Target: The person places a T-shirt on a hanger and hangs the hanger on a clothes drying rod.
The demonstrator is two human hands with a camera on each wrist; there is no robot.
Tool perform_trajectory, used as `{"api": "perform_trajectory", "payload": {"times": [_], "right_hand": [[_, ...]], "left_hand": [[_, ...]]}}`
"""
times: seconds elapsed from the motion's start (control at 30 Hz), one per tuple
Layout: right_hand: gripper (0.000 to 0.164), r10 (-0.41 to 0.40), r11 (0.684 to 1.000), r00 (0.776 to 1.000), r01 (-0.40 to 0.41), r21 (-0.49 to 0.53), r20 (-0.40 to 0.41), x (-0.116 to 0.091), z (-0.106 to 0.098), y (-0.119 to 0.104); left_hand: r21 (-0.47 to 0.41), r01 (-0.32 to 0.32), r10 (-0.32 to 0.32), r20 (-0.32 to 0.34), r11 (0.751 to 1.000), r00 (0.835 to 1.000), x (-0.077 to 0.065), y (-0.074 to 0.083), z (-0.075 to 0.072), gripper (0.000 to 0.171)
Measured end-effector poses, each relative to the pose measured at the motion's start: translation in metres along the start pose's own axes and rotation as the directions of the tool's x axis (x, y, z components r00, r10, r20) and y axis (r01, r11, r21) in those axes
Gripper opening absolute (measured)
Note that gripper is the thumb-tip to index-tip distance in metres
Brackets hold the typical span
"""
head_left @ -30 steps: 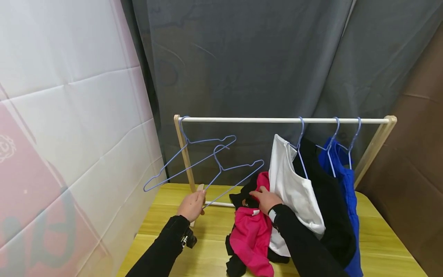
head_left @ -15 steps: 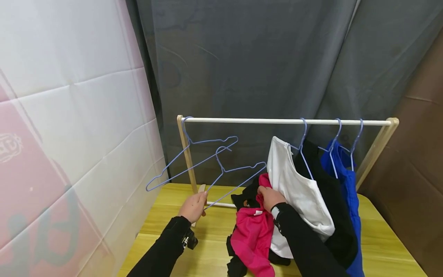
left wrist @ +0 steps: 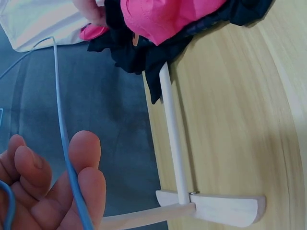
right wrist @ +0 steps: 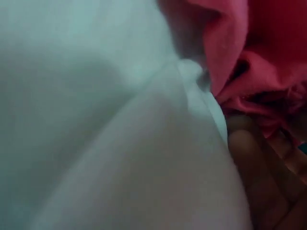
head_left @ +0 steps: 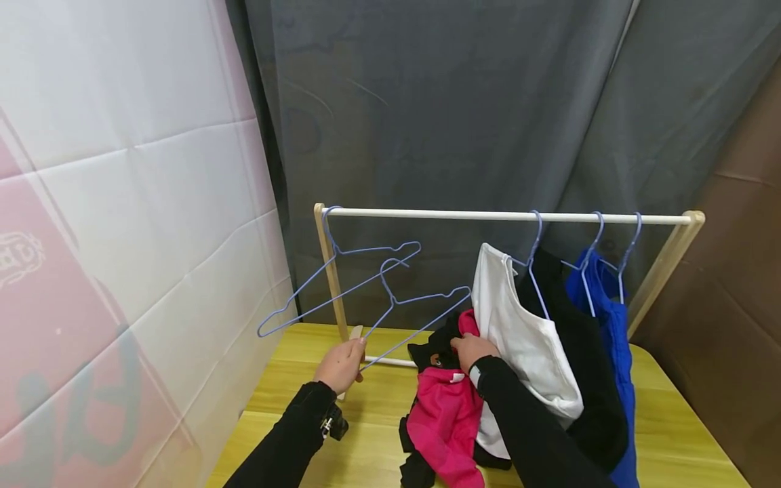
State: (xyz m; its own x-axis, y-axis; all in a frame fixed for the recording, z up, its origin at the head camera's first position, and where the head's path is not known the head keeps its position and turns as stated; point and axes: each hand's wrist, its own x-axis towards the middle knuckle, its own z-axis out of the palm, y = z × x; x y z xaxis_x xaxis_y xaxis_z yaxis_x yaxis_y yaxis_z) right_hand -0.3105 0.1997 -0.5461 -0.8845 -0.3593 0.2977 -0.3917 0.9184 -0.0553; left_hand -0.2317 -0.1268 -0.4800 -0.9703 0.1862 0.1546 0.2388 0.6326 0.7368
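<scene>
My left hand holds a blue wire hanger by a lower corner. In the left wrist view the hanger's wire passes between thumb and fingers. My right hand is at a pink garment heaped with a black garment on the table. In the right wrist view its fingers curl against the pink cloth, gathered in folds; fingertips are partly hidden. A white sleeveless top hangs against the right wrist and fills much of that view.
A clothes rack with a white rail stands on the wooden table. Another blue hanger hangs bare at its left end. Beyond the white top hang a black garment and a blue garment. A grey curtain is behind.
My right hand has shifted slightly over the pink cloth, and the white top beside it has swayed a little. My left hand keeps the hanger nearly still.
</scene>
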Motion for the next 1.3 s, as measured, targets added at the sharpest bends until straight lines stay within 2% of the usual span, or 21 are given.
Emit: {"api": "perform_trajectory", "payload": {"times": [0.17,0.33,0.47,0.7,0.83,0.97,1.07,1.23,1.3], "right_hand": [[0.015,0.084,0.995,0.996,-0.083,0.054,-0.015,0.000,-0.001,0.008],[0.008,0.200,0.964,0.978,-0.185,0.192,-0.064,0.010,-0.020,0.018],[0.008,0.285,0.913,0.951,-0.233,0.334,-0.117,0.020,-0.043,0.022],[0.023,0.396,0.834,0.912,-0.310,0.456,-0.103,0.026,-0.071,0.031],[0.027,0.430,0.773,0.901,-0.336,0.538,-0.056,0.027,-0.079,0.037],[0.033,0.449,0.699,0.893,-0.367,0.613,0.023,0.025,-0.086,0.042],[0.036,0.458,0.670,0.888,-0.378,0.639,0.046,0.024,-0.092,0.043],[0.035,0.470,0.657,0.882,-0.380,0.651,0.041,0.022,-0.099,0.040],[0.034,0.473,0.666,0.881,-0.373,0.645,0.021,0.021,-0.100,0.038]], "left_hand": [[-0.006,-0.010,0.010,0.010,1.000,1.000,0.000,-0.002,0.002,0.051],[-0.030,-0.011,0.012,0.016,0.999,1.000,-0.003,-0.007,-0.002,0.052],[-0.071,-0.017,0.018,0.011,0.997,1.000,-0.006,-0.011,-0.007,0.048],[-0.151,-0.033,0.036,0.017,0.988,0.999,-0.008,-0.019,-0.014,0.045],[-0.175,-0.044,0.051,0.035,0.984,0.998,-0.010,-0.021,-0.016,0.045],[-0.142,-0.044,0.053,0.058,0.989,0.997,-0.011,-0.022,-0.017,0.044],[-0.114,-0.042,0.051,0.073,0.993,0.996,-0.011,-0.022,-0.017,0.044],[-0.054,-0.064,0.069,0.094,0.996,0.993,-0.012,-0.021,-0.017,0.045],[-0.035,-0.071,0.074,0.099,0.997,0.992,-0.013,-0.021,-0.016,0.046]]}}
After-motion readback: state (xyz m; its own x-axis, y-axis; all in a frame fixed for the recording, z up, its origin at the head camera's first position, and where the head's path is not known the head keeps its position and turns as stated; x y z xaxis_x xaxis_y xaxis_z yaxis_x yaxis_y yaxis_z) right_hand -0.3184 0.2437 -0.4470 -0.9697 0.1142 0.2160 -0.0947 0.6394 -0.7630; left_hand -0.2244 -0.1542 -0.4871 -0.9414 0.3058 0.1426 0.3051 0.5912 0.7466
